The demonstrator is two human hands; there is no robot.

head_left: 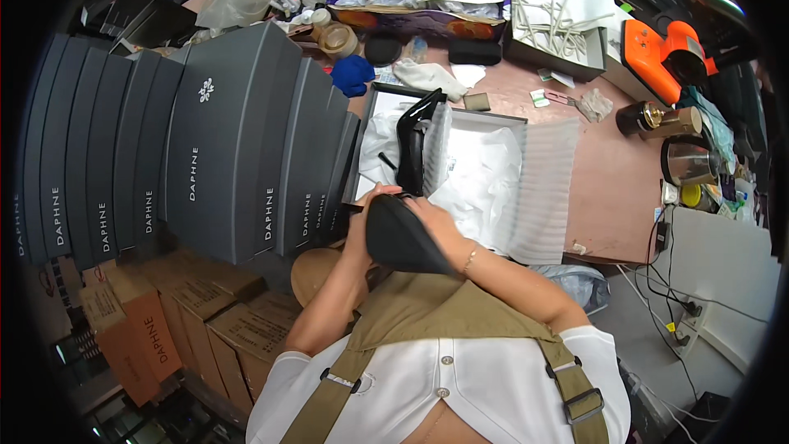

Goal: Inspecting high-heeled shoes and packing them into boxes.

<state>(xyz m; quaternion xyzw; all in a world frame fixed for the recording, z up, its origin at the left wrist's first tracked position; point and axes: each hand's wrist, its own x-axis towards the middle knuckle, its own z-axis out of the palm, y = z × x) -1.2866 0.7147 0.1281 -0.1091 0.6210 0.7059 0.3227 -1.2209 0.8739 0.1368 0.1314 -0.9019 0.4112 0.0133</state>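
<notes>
Close to my body, both hands hold a black shoe (403, 238), tilted, its broad matt dark side turned up toward me. My left hand (360, 218) is closed along its left edge. My right hand (438, 228) grips it from the right, fingers over the far end; part of the fingers is hidden. Just beyond lies an open shoe box (514, 122) lined with white tissue paper (481, 177). In its left part a glossy black high-heeled shoe (411, 148) rests beside a strip of translucent ribbed foam (438, 146).
Grey shoe boxes (222, 140) stand in a row at the left, above brown cartons (238, 337). Ribbed foam sheet (544, 189) hangs over the box's right side. Further back are a blue cloth (352, 76), a box of white sticks (604, 62) and an orange tool (649, 57).
</notes>
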